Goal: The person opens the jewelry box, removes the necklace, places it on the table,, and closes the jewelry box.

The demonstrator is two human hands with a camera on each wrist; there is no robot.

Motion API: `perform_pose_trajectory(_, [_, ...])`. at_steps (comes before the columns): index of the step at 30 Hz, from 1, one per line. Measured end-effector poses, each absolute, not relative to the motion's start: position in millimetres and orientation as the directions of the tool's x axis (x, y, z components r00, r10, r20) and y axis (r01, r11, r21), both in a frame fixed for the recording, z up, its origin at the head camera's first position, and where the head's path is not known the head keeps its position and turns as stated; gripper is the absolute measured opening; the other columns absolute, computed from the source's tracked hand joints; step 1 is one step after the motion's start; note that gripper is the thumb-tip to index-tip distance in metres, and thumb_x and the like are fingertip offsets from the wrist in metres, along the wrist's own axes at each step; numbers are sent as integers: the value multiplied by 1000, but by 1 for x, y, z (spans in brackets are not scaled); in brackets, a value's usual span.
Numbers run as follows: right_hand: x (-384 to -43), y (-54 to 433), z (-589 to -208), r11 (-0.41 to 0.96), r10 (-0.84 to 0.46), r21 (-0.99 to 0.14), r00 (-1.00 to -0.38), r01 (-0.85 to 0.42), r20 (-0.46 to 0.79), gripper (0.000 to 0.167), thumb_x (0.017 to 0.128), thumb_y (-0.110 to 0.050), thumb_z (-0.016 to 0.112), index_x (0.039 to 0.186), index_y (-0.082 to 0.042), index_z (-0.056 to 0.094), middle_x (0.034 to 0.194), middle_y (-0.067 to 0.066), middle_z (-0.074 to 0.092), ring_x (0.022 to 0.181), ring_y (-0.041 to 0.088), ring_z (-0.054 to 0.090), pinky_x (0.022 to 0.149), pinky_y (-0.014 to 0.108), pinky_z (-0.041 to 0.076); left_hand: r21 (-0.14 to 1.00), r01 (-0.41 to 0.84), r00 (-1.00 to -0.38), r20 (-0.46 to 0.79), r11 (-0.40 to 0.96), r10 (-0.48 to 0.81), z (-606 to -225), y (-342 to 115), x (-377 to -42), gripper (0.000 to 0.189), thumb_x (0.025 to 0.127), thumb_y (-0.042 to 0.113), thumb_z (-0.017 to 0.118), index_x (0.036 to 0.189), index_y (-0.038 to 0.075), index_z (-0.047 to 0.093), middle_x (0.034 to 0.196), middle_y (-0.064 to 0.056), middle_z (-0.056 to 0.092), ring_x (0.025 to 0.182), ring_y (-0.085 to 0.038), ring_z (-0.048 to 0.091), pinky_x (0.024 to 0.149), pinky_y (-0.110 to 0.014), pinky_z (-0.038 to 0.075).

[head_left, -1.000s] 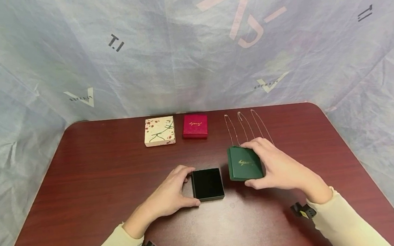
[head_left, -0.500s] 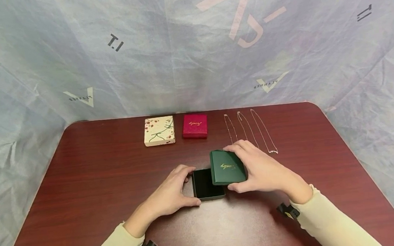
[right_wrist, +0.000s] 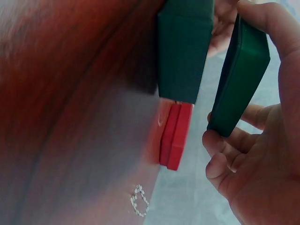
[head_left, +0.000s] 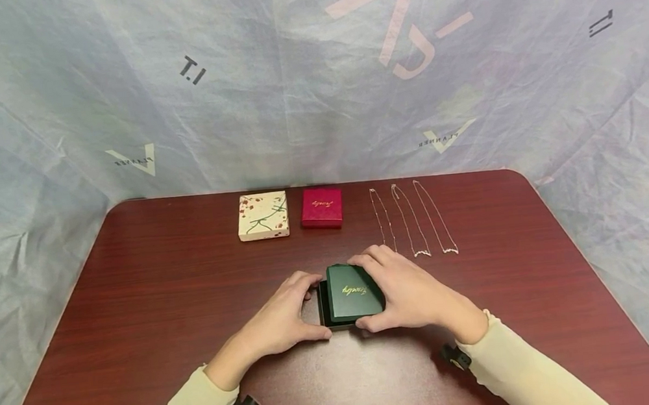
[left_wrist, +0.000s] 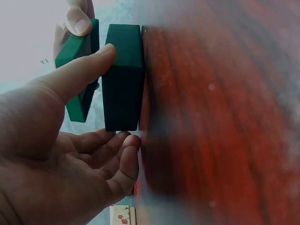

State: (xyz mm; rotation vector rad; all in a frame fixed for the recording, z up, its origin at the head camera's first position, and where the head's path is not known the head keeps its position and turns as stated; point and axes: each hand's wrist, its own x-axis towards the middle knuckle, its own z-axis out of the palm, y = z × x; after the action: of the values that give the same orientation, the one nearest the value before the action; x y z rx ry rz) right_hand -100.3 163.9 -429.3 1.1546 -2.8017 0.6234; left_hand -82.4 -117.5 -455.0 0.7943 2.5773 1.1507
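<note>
In the head view, my left hand [head_left: 277, 321] holds the green box base [left_wrist: 123, 89] on the table, thumb on the near side and fingers at the far side. My right hand [head_left: 412, 288] grips the green lid [head_left: 356, 297], lettered in gold, by its near and far edges. That lid hovers just over the base, shifted to the right and slightly tilted. Only a strip of the dark inside shows at the left. Both wrist views reveal a gap between the lid [right_wrist: 243, 75] and the base [right_wrist: 185, 51].
At the back of the table [head_left: 163, 296] lie a cream box [head_left: 262, 216] with a floral print and a red box [head_left: 322, 208]. Three thin necklaces are laid out at the back right, one with a pendant [head_left: 450, 252] nearest the right side. A fabric backdrop surrounds the table.
My right hand has carried the green lid leftward from beside the base to above it, uncovering the necklaces' lower ends. The left hand and the base have stayed put.
</note>
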Motion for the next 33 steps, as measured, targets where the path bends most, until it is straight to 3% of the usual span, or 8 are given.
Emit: perform_pose_trajectory(33, [-94, 144, -438, 680, -678, -249, -721, -689, 145, 97, 68, -64, 88, 144, -13, 56, 118, 0, 55, 105, 18, 53, 88, 39, 52, 717, 391, -835, 14, 576, 550, -458, -120, -82, 89, 72, 26, 99, 142, -5, 54, 123, -4, 57, 115, -23, 57, 99, -42, 51])
